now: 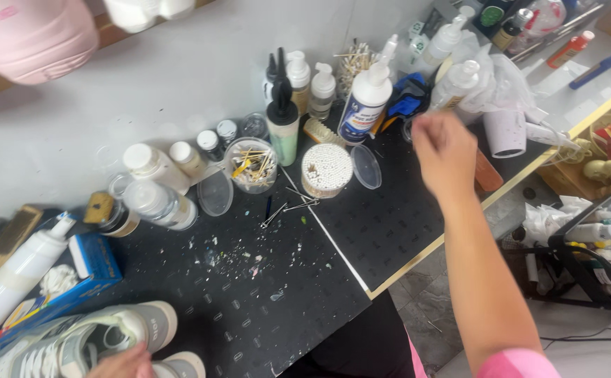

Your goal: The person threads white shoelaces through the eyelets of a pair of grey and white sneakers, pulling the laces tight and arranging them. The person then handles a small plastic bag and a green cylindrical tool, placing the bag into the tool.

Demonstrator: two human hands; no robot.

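Sneaker [88, 339], grey-white, lower left on black mat [263, 294], gripped by left hand [120, 364]. Right hand [445, 150] raised near bottles, blurred, grip indeterminate. Round tub [326, 168] packed with cotton swabs; clear cup [251, 164] holding used swabs.

Desk I'm looking down at is pretty cluttered. There's a round tub of cotton swabs [326, 169] with its clear lid [366, 166] lying just beside it, and a clear cup of used swabs [251, 164] to the left. A green bottle with a black nozzle [282, 122] stands behind them. Blue box [85, 276] sits far left, and paint flecks dot the black mat [263, 280].
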